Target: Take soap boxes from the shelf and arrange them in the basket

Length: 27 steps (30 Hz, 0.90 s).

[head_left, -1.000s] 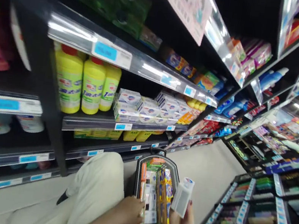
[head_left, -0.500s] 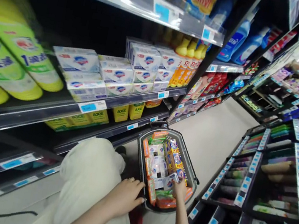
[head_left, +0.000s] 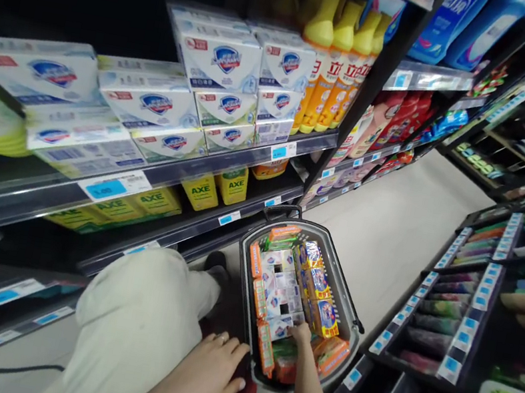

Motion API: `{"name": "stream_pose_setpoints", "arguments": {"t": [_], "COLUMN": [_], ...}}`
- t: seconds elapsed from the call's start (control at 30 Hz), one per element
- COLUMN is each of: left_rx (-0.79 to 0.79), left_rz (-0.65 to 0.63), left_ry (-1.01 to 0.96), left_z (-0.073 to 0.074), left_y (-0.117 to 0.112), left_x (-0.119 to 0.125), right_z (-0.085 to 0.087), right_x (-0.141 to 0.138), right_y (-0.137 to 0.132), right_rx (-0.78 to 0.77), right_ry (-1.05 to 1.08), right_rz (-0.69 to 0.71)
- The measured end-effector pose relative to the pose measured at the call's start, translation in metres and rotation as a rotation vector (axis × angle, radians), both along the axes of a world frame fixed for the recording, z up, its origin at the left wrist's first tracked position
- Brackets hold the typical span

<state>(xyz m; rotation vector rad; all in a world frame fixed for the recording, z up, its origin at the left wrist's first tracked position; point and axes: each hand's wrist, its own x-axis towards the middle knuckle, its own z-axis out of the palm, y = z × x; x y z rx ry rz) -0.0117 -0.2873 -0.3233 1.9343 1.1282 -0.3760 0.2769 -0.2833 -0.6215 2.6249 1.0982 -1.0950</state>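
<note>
White box lay in near half of basket, R hand at its end; couldn't tell if that grip pinched it or just touched. Box prob. light, stiff card, a bit slick, corners crushable; was best held by opp. sides. R forearm reached fwd over near rim. L hand lay palm down nr rim, grip empty, fingers outstretched.

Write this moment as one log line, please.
right hand: touching white box in basket | left hand: open, near basket | basket contents: white boxes, orange packs, yellow-blue packs
</note>
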Motion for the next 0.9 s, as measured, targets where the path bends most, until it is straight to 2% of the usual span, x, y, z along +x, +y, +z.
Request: {"name": "stream_pose_setpoints", "arguments": {"t": [0.13, 0.27, 0.37, 0.47, 0.53, 0.7, 0.9], "left_rx": [-0.020, -0.008, -0.014, -0.018, -0.022, -0.041, -0.056], "left_rz": [0.004, -0.001, -0.001, 0.005, 0.005, 0.006, 0.004], "left_ry": [0.004, -0.003, -0.004, 0.003, 0.014, 0.023, 0.030], "left_z": [0.000, 0.001, 0.001, -0.001, -0.004, -0.008, -0.009], "left_y": [0.002, 0.003, 0.003, 0.002, 0.002, 0.003, 0.006], "left_x": [0.002, 0.004, 0.004, 0.005, 0.005, 0.007, 0.009], "right_z": [-0.012, -0.012, -0.006, -0.003, -0.004, -0.011, -0.015], "right_x": [-0.004, -0.009, -0.017, -0.032, -0.045, -0.070, -0.069], "right_y": [0.001, 0.004, 0.009, 0.022, 0.035, 0.061, 0.065], "right_rx": [-0.092, -0.137, -0.068, 0.101, 0.161, 0.121, 0.105], "right_ry": [0.009, -0.029, -0.088, -0.118, -0.073, 0.031, 0.057], "right_rz": [0.073, 0.145, 0.221, 0.420, 0.529, 0.675, 0.695]}}
